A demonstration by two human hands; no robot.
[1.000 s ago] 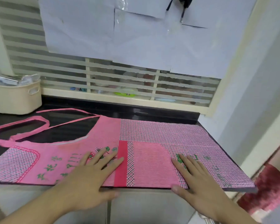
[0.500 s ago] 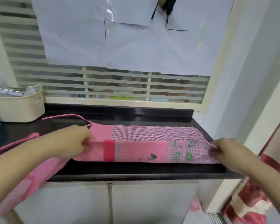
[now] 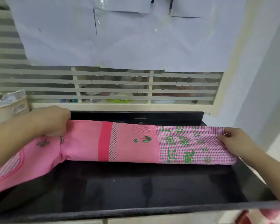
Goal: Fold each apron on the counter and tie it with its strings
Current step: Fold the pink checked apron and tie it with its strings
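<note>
Pink cotton apron [image 3: 129,141], folded into a long band with a checked, green-lettered end, lies on the glossy black counter [image 3: 136,188]; left hand [image 3: 55,120] and right hand [image 3: 233,139] pinch its ends.

The near half of the black surface [image 3: 136,188] lies bare in front of the folded apron [image 3: 136,143]. Behind the apron only a narrow strip runs before the raised back ledge [image 3: 136,116]. A beige basket [image 3: 8,109] blocks the far left corner
</note>
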